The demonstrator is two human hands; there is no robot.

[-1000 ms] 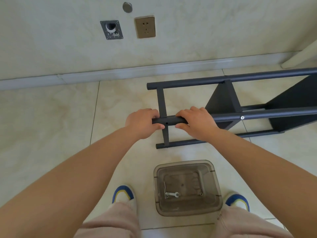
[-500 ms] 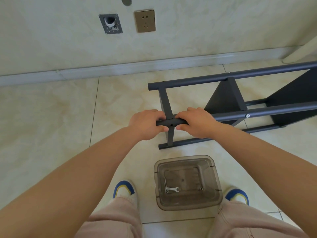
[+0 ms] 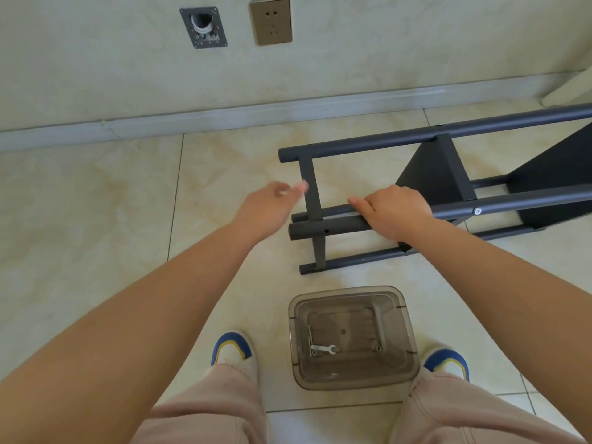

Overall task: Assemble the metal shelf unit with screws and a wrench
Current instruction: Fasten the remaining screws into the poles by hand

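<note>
Where both gripped before, left hand (image 3: 272, 206) off tube (image 3: 339, 226); right hand (image 3: 397, 213) stays.

- Bright, even, soft daylight fills the scene; its source lies outside the view.
- Shadows are faint: a soft one under the shelf frame (image 3: 416, 219) on the floor tiles (image 3: 96, 219).
- The left hand (image 3: 269, 209) is smeared by motion blur at its fingertips; the right hand (image 3: 397, 213) is sharp.
- Wide-angle distortion bows the skirting board (image 3: 288, 113) and stretches both forearms at the lower corners.
- No harsh glare anywhere.
</note>
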